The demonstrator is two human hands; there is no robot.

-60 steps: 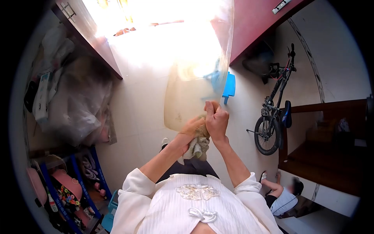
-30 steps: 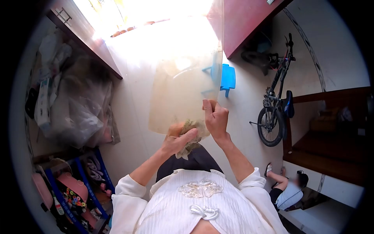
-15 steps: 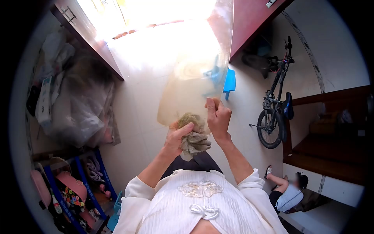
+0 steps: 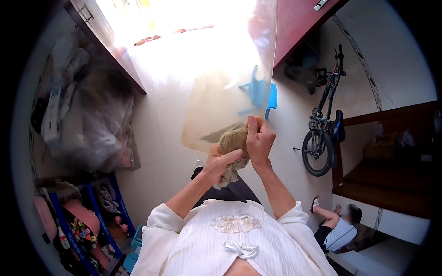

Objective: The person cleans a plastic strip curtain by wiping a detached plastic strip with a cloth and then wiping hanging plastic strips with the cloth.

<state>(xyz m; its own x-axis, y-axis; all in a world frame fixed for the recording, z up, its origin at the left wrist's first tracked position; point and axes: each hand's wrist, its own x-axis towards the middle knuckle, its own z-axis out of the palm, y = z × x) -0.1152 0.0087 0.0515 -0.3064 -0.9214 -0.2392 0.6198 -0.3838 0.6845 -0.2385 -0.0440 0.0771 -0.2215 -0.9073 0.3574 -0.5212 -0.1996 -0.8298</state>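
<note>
A clear, slightly yellowed plastic sheet (image 4: 216, 101) hangs in front of me, its lower end near my body. My right hand (image 4: 260, 141) is closed on the sheet's lower right edge, thumb on top. In my left hand (image 4: 220, 164) is a crumpled grey-green cloth (image 4: 235, 140), pressed against the lower end of the sheet just beside my right hand. Part of the cloth shows dark through the plastic. The fingers of my left hand are mostly hidden behind the cloth and sheet.
A blue plastic chair (image 4: 258, 92) stands behind the sheet. To the right are a folding bicycle (image 4: 322, 124) and a seated person (image 4: 340, 230). Plastic-wrapped bundles (image 4: 96, 129) lie left, above a blue-framed rack (image 4: 87, 221). A red door (image 4: 299, 27) stands by the bright doorway.
My left hand has moved right with the cloth, closer to my right hand. The sheet has shifted slightly, and a shoe now shows below it. My right hand keeps its grip.
</note>
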